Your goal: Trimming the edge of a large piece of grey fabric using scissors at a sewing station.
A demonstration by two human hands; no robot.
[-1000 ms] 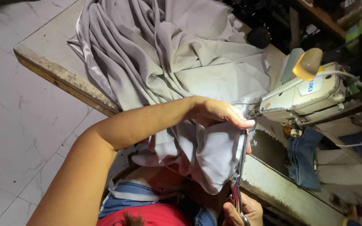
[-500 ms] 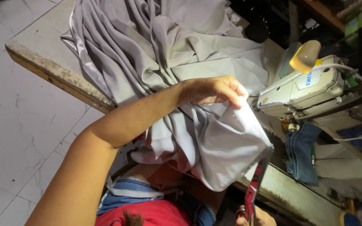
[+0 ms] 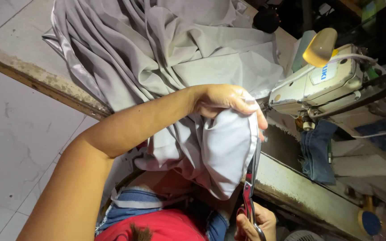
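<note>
My left hand reaches across from the lower left and pinches a hemmed edge of the grey fabric, holding it up just in front of the sewing machine. The held fold hangs down towards my lap. At the bottom edge my right hand grips red-handled scissors. Their blades point up along the right edge of the held fold, close to my left fingertips. Whether the blades touch the cloth is unclear.
The rest of the grey fabric is heaped over the worn wooden table. A small yellow lamp sits on the cream sewing machine. A blue cloth hangs below the machine. Pale tiled floor lies at left.
My left hand has drawn the fabric edge up and spread the fold wider. The scissors have stayed along that edge, with my right hand low at the bottom of the frame.
</note>
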